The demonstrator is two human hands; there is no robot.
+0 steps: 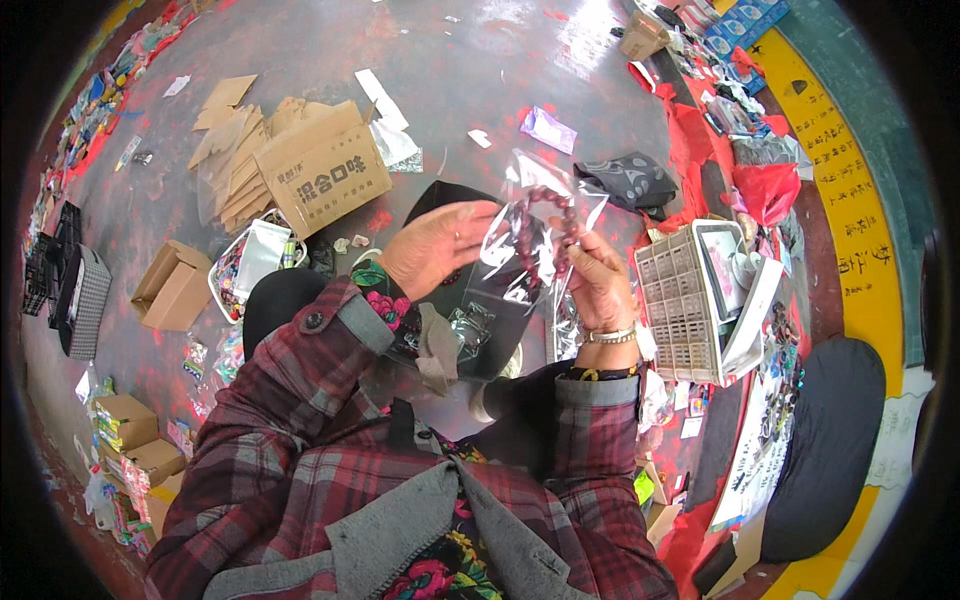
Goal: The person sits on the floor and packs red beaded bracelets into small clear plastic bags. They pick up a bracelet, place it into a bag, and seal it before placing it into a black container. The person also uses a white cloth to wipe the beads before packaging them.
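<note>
A loop of dark red beads point(527, 250), like a bracelet, shows in or behind a clear plastic bag point(505, 290); the glare hides which. My right hand point(602, 285) pinches the bag and the beads at their right side, thumb and fingertips together. At the bag's left edge my left hand point(440, 246) has its fingers stretched out flat, the fingertips at or just behind the plastic. Below both hands lies a black surface or container point(500, 335) with small clear packets point(472, 328) on it.
A white plastic basket point(680, 300) with flat items stands close on the right. Ahead to the left are a printed carton point(325, 170) and flattened cardboard point(235, 150). A white bin point(262, 245) and an open box point(175, 285) stand left. A purple packet point(548, 130) lies ahead.
</note>
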